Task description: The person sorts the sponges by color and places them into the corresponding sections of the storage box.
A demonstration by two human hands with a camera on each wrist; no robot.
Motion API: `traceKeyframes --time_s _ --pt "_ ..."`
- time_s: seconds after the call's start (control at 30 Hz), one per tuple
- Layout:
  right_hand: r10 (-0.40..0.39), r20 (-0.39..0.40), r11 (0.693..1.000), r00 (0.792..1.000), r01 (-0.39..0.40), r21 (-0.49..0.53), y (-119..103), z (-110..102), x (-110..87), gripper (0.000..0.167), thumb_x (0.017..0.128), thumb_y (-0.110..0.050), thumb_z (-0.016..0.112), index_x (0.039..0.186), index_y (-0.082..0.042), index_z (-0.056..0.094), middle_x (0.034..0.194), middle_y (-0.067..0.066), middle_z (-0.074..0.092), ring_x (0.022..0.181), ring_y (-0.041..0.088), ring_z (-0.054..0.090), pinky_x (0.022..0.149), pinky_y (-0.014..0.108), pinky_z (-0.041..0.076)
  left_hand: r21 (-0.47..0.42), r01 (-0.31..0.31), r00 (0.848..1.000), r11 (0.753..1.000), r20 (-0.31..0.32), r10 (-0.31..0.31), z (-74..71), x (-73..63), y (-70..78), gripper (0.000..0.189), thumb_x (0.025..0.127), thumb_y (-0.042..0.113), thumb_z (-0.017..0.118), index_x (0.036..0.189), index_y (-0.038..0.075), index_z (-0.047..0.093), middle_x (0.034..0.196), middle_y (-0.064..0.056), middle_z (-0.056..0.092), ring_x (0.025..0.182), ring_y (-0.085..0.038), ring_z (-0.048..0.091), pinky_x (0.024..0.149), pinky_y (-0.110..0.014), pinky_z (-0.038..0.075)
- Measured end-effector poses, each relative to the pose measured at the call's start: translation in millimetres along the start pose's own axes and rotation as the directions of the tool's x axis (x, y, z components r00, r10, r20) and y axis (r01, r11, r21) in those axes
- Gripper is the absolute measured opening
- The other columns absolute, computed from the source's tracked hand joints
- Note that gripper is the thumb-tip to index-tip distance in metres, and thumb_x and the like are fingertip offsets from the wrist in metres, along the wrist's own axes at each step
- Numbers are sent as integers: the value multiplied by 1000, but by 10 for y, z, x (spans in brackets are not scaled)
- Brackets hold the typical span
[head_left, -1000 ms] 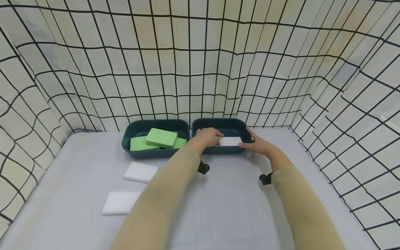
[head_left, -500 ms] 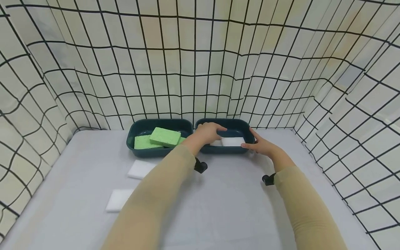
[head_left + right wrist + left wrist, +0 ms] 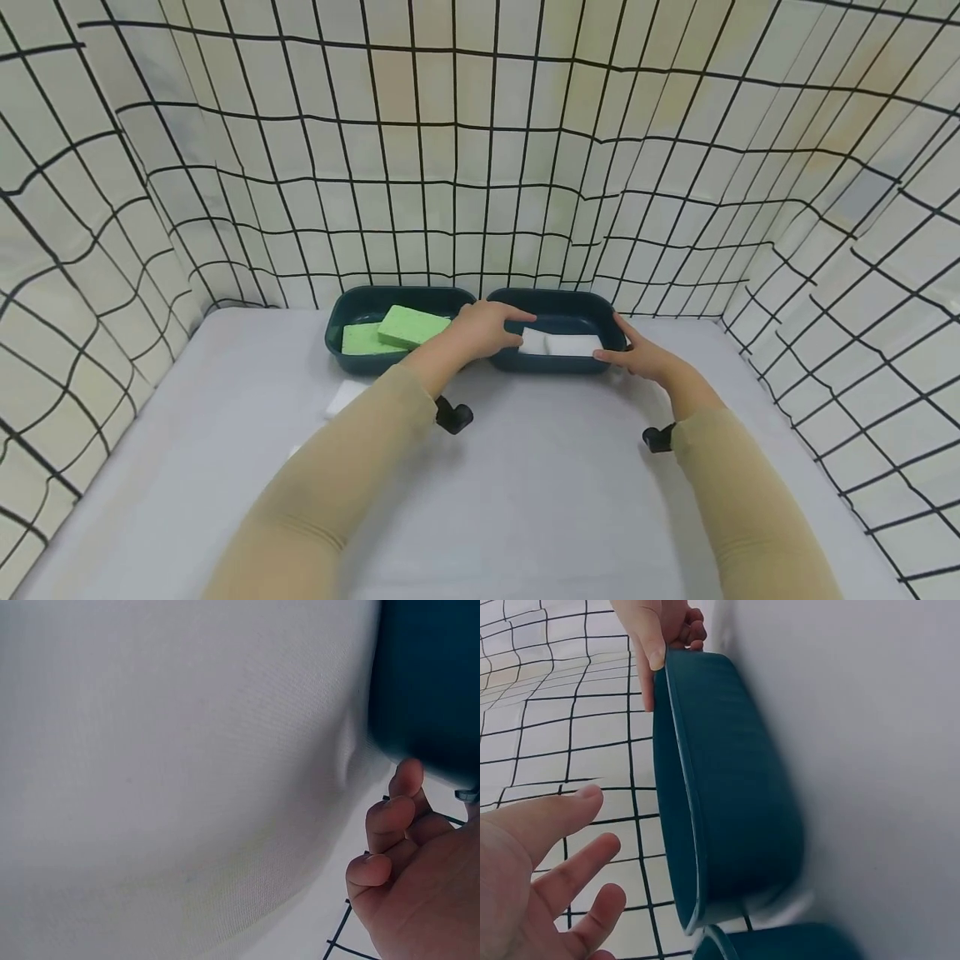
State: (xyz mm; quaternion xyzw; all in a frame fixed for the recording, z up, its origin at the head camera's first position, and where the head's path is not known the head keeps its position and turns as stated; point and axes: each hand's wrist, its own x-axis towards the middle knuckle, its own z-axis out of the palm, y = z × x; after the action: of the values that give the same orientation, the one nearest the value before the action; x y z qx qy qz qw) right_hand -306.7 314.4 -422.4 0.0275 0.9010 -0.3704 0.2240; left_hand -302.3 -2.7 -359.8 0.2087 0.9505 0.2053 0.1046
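Observation:
Two dark teal bins stand side by side at the back of the table. In the right bin [image 3: 555, 365] lie two white sponge-like blocks [image 3: 573, 345] near its front wall. My right hand [image 3: 643, 357] grips the rim at that bin's right end; in the left wrist view its thumb presses on the rim. My left hand [image 3: 486, 327] hovers over the bin's left end, fingers spread and holding nothing, as the left wrist view also shows. The left bin [image 3: 365, 365] contains several green sponges [image 3: 408, 326], one lying tilted on top of the others.
A white block [image 3: 345, 395] on the table is partly covered by my left sleeve [image 3: 330, 475], and only a sliver of another shows. A black wire grid [image 3: 453, 182] over pale cloth encloses the table [image 3: 540, 500] at the back and sides.
My left hand has drawn back leftward from the white blocks in the right bin, leaving two of them exposed. The right hand keeps its hold on the rim. The head view has shifted slightly.

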Motion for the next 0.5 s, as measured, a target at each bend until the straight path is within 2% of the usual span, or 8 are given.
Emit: traceKeyframes --time_s 0.07,0.27,0.3,0.37,0.43,0.5 --pt "-5 1 1000 1000 5 -9 14 2 3 111 86 -64 65 155 -39 -18 162 29 -1 136 53 36 112 67 22 -18 14 1000 1000 2 -14 -17 -83 -56 47 95 35 68 139 45 55 149 -1 49 134 -35 40 108 -51 33" --pt "-18 6 999 1000 18 -27 36 7 0 110 87 -66 63 155 -39 -19 162 27 -4 135 53 37 111 69 22 -19 3 1000 1000 2 -3 -107 -388 -243 47 94 36 69 139 43 56 149 -2 49 139 -33 37 109 -50 34" --pt "-17 6 1000 1000 17 -24 35 4 -1 111 86 -67 64 155 -39 -18 163 26 -4 135 53 38 111 69 22 -13 -7 1000 1000 -3 7 -124 -445 -285 47 94 36 69 139 43 57 138 -2 58 130 -29 47 104 -46 39" --pt "-12 4 1000 1000 12 -16 23 0 -11 112 83 -69 65 156 -40 -16 163 25 -2 135 52 38 111 68 22 -12 -12 1000 1000 -4 12 -168 -561 -371 47 94 36 69 139 41 57 132 0 62 110 -26 58 92 -43 46" --pt "-18 15 1000 1000 19 -25 9 -3 -26 114 82 -71 64 155 -39 -17 163 26 -4 135 52 38 110 69 22 -8 -16 1000 1000 -6 16 -208 -675 -475 47 93 35 69 139 40 58 129 1 63 92 -20 59 80 -38 47" --pt "-17 16 1000 1000 17 -18 -3 -5 -35 114 81 -72 65 156 -39 -16 163 25 -4 135 51 39 111 68 23 -19 -9 1000 1000 -5 9 -247 -789 -589 48 93 34 70 139 39 58 129 2 64 80 -16 56 73 -36 47"
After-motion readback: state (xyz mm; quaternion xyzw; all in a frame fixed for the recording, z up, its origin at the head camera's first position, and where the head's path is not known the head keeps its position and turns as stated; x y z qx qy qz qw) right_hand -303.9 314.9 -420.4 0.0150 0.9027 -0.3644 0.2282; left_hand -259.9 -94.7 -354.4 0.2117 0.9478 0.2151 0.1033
